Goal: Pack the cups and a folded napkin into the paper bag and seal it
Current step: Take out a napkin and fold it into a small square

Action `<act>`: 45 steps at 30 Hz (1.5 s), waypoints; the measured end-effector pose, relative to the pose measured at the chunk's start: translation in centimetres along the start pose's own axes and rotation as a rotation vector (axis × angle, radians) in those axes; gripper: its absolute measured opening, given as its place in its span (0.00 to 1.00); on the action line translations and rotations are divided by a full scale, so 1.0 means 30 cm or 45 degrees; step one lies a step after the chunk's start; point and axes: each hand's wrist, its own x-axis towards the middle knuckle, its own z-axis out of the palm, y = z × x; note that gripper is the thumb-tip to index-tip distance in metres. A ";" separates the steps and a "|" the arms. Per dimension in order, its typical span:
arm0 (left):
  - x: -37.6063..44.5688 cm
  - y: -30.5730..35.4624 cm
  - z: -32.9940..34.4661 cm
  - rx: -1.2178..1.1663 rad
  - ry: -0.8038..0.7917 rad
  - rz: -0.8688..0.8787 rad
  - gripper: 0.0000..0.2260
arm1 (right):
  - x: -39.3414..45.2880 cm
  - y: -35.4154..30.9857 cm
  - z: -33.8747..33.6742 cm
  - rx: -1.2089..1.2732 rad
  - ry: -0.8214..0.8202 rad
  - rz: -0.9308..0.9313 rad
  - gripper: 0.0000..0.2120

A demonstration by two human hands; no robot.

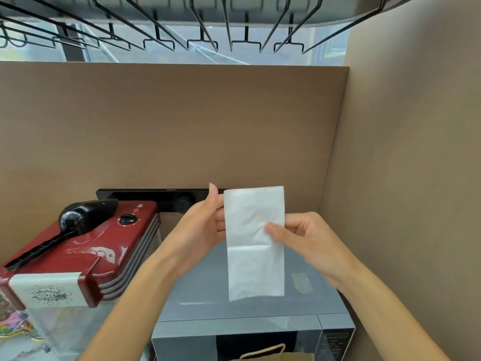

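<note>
A white napkin (255,261) hangs upright in front of me as a long rectangle with a crease across its middle. My left hand (200,225) pinches its upper left edge, fingers behind the paper. My right hand (307,238) grips its right edge, thumb on the front. Both hands hold it in the air above the microwave. The brown handle and top edge of the paper bag (270,354) show at the bottom of the view. No cups are in sight.
A grey microwave (260,324) stands below my hands. To the left sits a red appliance (104,246) with a black knob and a black handled tool (75,220) on top. Brown panels wall the back and right. A black wire rack (203,35) hangs overhead.
</note>
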 end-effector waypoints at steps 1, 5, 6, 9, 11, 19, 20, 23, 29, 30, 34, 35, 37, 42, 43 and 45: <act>-0.007 -0.019 0.007 0.010 0.023 0.027 0.30 | 0.001 -0.001 -0.003 -0.006 0.041 -0.011 0.12; -0.040 -0.063 0.035 0.270 0.115 0.150 0.14 | 0.011 0.000 -0.012 -0.042 0.147 -0.027 0.14; -0.042 -0.069 0.041 0.311 0.130 0.150 0.13 | 0.014 0.001 -0.010 -0.053 0.153 -0.034 0.15; -0.043 -0.072 0.065 0.284 0.179 0.134 0.10 | 0.025 0.011 0.000 -0.040 0.186 -0.029 0.14; -0.042 -0.068 0.079 0.250 0.249 0.125 0.09 | 0.029 0.009 0.008 -0.016 0.194 -0.020 0.13; -0.049 -0.056 0.101 0.267 0.386 0.232 0.07 | 0.044 -0.005 0.017 0.059 0.075 0.061 0.06; -0.052 -0.056 0.097 0.263 0.383 0.241 0.06 | 0.045 -0.005 0.013 0.065 0.089 0.060 0.05; -0.061 -0.052 0.082 0.267 0.383 0.246 0.06 | 0.045 -0.002 -0.008 -0.006 0.149 0.055 0.05; -0.061 -0.052 0.048 0.404 0.364 0.274 0.07 | 0.038 -0.008 -0.048 -0.109 0.174 0.046 0.02; -0.061 -0.050 0.044 0.402 0.353 0.277 0.07 | 0.037 -0.010 -0.053 -0.102 0.174 0.039 0.02; -0.064 -0.040 0.033 0.404 0.314 0.292 0.08 | 0.033 -0.012 -0.068 -0.075 0.192 -0.006 0.05; -0.064 -0.039 0.031 0.409 0.311 0.297 0.08 | 0.032 -0.012 -0.069 -0.065 0.190 -0.021 0.05; -0.063 -0.035 0.030 0.425 0.307 0.313 0.09 | 0.031 -0.013 -0.071 -0.015 0.183 -0.052 0.06; -0.058 -0.031 0.030 0.446 0.302 0.343 0.10 | 0.035 -0.003 -0.070 -0.022 0.223 -0.068 0.09; -0.057 -0.031 0.030 0.450 0.308 0.344 0.10 | 0.037 0.000 -0.071 -0.042 0.237 -0.058 0.12; -0.055 -0.031 0.032 0.453 0.340 0.350 0.12 | 0.036 0.002 -0.075 -0.083 0.248 -0.054 0.15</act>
